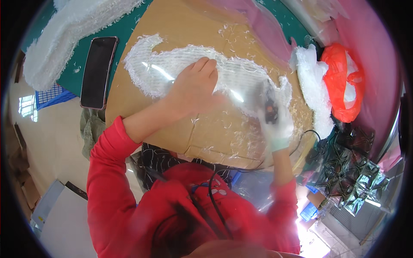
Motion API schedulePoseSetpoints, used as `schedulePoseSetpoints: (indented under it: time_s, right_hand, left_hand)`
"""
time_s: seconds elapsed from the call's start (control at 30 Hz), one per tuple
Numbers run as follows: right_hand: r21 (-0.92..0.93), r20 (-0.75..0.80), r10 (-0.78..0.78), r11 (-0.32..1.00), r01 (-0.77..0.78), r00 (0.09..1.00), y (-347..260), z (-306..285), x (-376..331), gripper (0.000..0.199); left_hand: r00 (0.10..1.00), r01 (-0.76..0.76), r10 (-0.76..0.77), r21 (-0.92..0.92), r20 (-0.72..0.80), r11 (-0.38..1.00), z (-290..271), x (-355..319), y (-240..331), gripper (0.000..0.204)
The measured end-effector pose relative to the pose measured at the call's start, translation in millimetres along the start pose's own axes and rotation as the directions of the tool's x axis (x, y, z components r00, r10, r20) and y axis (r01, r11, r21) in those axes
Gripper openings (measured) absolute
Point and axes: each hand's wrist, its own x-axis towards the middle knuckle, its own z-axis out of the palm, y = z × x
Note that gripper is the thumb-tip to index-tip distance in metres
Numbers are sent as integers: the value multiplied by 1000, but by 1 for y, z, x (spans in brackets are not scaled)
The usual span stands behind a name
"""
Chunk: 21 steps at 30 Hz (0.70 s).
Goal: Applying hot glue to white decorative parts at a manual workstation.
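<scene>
Pressing flat at frame centre, the left hand [195,86] pins the white fringed fabric [180,64]; the gloved right hand [275,120] holds its grip closed around a dark corded tool [270,109].

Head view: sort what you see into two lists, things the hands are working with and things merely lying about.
In use:
left hand pressing the white fringed fabric piece
right hand, gloved, with a dark corded tool
brown board underneath

Lying about:
phone
orange plastic bag
second white fringed piece

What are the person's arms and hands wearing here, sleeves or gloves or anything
Both arms are in long red sleeves. The left hand is bare, its sleeve pushed up the forearm. The right hand wears a pale whitish glove; it looks blurred.
</scene>
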Motion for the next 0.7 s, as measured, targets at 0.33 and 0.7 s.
schedulePoseSetpoints:
  time_s: [0.33,0.7]
  right_hand:
    - [-160,6,76,984,-74,997,21,-13,-43,53]
    - [293,-36,-316,904,312,948,-37,-5,81,42]
  left_hand:
    - [1000,-17,17,29,6,999,5,-4,2,61]
    - [999,-20,16,79,48,997,5,-6,2,62]
